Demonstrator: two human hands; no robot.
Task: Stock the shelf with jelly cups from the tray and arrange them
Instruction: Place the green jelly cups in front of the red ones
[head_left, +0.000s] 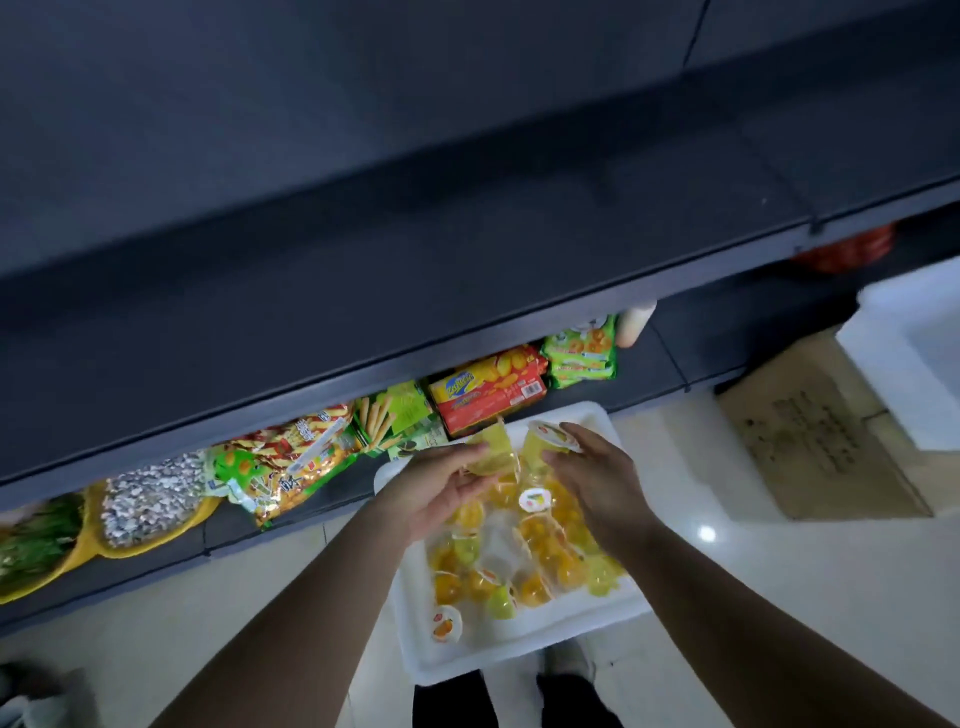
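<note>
- Dark shelf fills the frame from 9 through 12 to 3 o'clock; its broad top deck looks bare, and that's my guess for the target.
- Lower shelf level under it, 9 to 1 o'clock: snack bags, red biscuit box, green packs.
- Cardboard box and a white foam box on the floor at 3 o'clock.
- White tray on the floor at 6 o'clock of centre, piled with yellow/orange jelly cups, loose and tipped every way.
- Left hand over the tray's 10 o'clock corner, fingers curled round a yellow cup lying on its side.
- Right hand at the tray's 1 o'clock, fingers curled on a second cup, lid facing 2 o'clock.
- Key relation: the shelf deck lies at 12 o'clock of both hands, well apart and above. Both about equally near. Both cups tilted, so they need righting before set-down.
</note>
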